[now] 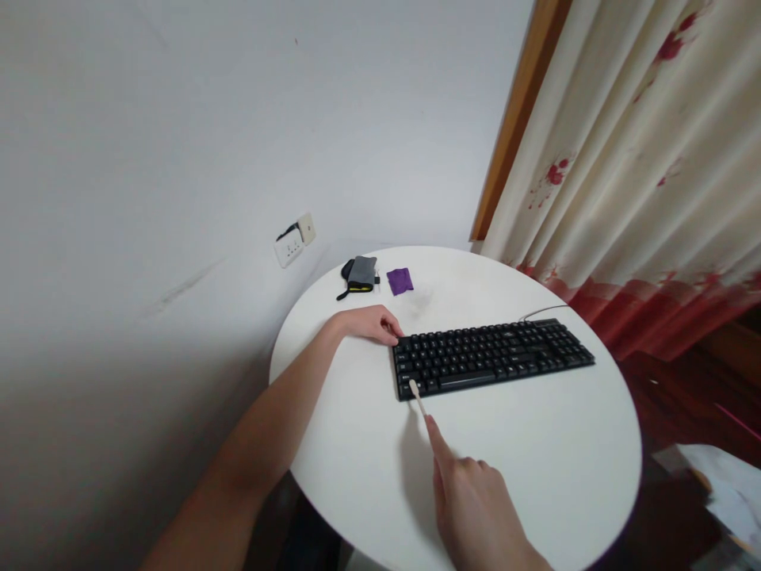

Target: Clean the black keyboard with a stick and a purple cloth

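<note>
A black keyboard [491,357] lies across the round white table [535,460]. My left hand [372,323] rests on the table with its curled fingers pressed against the keyboard's far left corner. My right hand [476,507] is closed round a thin pale stick, a small brush or swab [417,396]. Its tip touches the keys at the keyboard's near left corner. My forefinger lies stretched along the stick.
A small grey and black pouch [360,274] and a purple cloth [399,281] sit at the table's far edge. A wall socket [294,240] is on the white wall behind. A cream and red curtain [642,159] hangs to the right. The keyboard's cable [544,309] trails off to the right.
</note>
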A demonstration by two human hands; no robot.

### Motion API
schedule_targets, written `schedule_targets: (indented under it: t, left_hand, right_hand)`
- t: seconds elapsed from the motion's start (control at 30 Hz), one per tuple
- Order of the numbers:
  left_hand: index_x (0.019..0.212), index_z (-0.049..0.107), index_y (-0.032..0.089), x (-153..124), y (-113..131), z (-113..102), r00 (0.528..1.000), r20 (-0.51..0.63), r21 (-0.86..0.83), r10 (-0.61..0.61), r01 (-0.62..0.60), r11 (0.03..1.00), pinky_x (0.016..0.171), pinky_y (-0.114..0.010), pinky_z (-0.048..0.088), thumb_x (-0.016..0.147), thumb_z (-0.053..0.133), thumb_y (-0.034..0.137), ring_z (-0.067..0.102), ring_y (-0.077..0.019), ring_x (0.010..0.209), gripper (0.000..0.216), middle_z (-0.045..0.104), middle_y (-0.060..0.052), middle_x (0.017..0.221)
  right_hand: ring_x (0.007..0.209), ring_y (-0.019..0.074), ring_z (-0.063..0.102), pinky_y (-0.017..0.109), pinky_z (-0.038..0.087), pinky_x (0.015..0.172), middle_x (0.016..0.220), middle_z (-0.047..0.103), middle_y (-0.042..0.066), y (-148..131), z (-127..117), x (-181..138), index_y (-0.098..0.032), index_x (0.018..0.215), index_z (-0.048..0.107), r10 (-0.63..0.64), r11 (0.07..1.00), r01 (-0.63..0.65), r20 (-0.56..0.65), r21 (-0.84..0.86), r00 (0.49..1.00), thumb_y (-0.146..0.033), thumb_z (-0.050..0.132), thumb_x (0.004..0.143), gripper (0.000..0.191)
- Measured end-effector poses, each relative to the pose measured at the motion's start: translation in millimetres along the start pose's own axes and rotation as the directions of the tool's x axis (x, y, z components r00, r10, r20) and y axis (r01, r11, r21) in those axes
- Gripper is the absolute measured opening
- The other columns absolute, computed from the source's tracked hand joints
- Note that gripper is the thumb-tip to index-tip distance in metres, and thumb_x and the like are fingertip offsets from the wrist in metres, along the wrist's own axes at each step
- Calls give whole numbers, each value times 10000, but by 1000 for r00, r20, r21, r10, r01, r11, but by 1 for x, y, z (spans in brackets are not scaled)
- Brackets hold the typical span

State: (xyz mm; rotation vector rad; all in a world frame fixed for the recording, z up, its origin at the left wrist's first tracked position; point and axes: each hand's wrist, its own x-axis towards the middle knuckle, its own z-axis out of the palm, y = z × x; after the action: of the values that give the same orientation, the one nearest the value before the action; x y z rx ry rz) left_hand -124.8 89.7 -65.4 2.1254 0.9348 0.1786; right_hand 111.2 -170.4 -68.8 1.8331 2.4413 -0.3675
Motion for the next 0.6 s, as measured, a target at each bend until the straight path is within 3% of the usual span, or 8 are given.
schedule_targets:
  t: [0.17, 0.33, 0.43, 0.6]
  left_hand:
    - [1033, 750, 167, 0, 2, -1, 1000, 7, -1, 0, 0, 1000, 640, -217, 404, 727, 733, 345, 607, -140, 737, 355, 732, -41, 861]
    - [1019, 753, 168, 0, 3, 0, 1000, 1, -5, -5, 5, 1000, 650, -222, 409, 718, 733, 334, 609, -143, 744, 344, 734, -45, 871]
    - [1013, 752, 166, 0, 4, 0, 1000, -2, 12, 9, -9, 1000, 664, -220, 417, 720, 726, 328, 613, -147, 768, 335, 737, -50, 886]
    - [1007, 746, 146, 2, 2, 0, 997, -71, 69, 19, -14, 998, 660, -214, 422, 737, 690, 283, 614, -144, 764, 308, 734, -51, 868]
  right_hand:
    - [722, 283, 713, 337, 531, 638, 797, 736, 104, 11, 11, -17, -151, 1530, 253, -6, 1000, 6, 78, -2, 997, -22, 454, 798, 770]
    - [713, 268, 709, 328, 512, 635, 792, 733, 84, 21, -4, -19, -159, 1535, 237, -17, 998, 15, 40, 67, 999, -45, 408, 855, 711]
    - [714, 255, 699, 324, 493, 640, 792, 724, 84, 23, -20, -2, -168, 1536, 231, 7, 997, 0, -80, 83, 997, -92, 348, 923, 629]
    - [776, 256, 694, 317, 471, 664, 856, 718, 115, 18, -43, 51, -155, 1477, 357, 17, 998, -6, -192, 60, 981, -182, 315, 977, 503]
